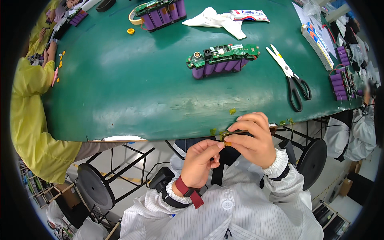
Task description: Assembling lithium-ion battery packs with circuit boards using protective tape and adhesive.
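At the table's front edge, my left hand [200, 162] pinches a small amber piece of tape [227, 143] between thumb and forefinger. My right hand [254, 140] has its thumb and fingers closed on the same piece from the other side; much of it is hidden by the fingertips. Scraps of yellowish translucent film [232, 111] lie on the green table [132, 80] near my hands. Farther off stands a battery pack [224, 60] of purple cells with a green circuit board on top. Black-handled scissors [289, 76] lie slightly spread to its right.
Toward the back are another purple battery pack [164, 17], a tape roll [134, 17], a yellow cap [131, 31], a white cloth [212, 18] and a tube [250, 15]. A narrow carton [317, 46] lies right. A person in a yellow sleeve [32, 108] works at left.
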Demonstrator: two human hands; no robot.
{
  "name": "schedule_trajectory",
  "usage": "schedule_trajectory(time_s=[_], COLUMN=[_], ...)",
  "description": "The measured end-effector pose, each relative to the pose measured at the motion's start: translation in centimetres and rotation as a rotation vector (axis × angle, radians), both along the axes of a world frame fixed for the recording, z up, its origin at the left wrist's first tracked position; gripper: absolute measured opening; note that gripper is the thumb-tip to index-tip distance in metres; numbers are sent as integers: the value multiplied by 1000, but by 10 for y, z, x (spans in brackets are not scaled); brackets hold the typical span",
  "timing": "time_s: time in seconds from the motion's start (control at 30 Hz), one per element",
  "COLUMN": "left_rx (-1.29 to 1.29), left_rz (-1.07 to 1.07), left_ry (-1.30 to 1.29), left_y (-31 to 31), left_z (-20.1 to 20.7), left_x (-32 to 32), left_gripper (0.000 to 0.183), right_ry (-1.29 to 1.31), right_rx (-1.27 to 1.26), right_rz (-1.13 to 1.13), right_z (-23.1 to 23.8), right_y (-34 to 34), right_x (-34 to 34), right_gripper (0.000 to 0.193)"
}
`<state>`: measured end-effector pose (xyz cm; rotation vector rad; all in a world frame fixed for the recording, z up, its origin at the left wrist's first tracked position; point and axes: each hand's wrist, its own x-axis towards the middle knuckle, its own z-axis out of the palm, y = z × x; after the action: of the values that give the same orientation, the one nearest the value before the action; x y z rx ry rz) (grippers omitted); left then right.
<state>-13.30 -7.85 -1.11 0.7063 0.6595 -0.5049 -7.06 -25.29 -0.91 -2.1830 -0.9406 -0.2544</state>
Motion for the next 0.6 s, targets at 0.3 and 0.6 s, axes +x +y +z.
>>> schedule_trajectory(time_s=[0.3, 0.6], left_rx=[97, 140], left_rz=[-27, -33], left_ry=[-67, -94], left_y=[-1, -3], left_z=[-12, -17], left_x=[-7, -6], left_gripper=[10, 7], right_ry=[438, 594], right_rx=[28, 216], right_rz=[-114, -353], right_z=[17, 14], right_y=[4, 20], right_x=[9, 21], right_gripper=[9, 7])
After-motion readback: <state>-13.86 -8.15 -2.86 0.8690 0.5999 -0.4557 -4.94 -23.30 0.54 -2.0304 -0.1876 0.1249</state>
